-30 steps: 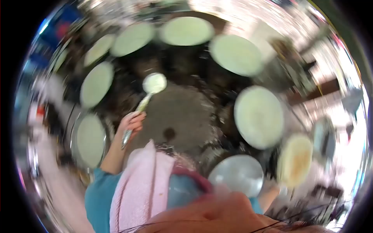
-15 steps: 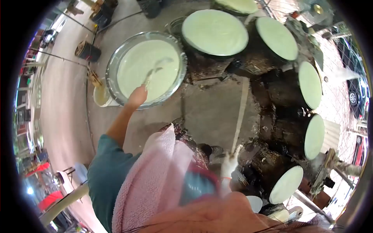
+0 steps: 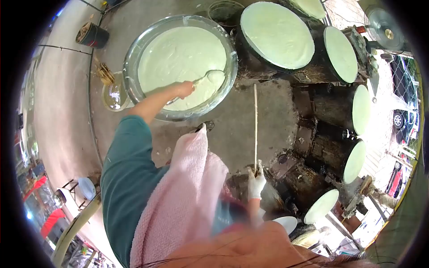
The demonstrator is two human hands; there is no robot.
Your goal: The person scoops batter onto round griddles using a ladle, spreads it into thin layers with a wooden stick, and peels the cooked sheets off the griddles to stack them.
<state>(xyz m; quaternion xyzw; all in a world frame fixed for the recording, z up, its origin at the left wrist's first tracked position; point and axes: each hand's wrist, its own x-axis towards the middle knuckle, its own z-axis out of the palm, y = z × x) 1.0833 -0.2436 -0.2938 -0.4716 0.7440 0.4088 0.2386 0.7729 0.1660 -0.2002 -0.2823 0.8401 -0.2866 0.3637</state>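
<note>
My bare left hand [image 3: 184, 89] grips the handle of a ladle [image 3: 216, 78]. Its bowl lies in the pale, thick batter, near the right side of a wide metal basin [image 3: 134, 49]. In a white glove, my right hand [image 3: 256, 184] is wrapped round a long, thin wooden stick [image 3: 255, 120], which points forward over the floor between the basin and the stoves. The stick's far end touches nothing that I can make out.
Round griddles coated with pale batter, such as a large griddle [image 3: 277, 35], curve along the right on sooty stoves [image 3: 326, 107]. Left of the basin stand a small pail [image 3: 111, 96] and a dark bucket [image 3: 92, 35]. A fan [image 3: 388, 32] is at upper right.
My left hand has swung rightward and the ladle has moved to the basin's right side. The stick has turned from slanted to nearly straight ahead. The whole view has shifted a little.
</note>
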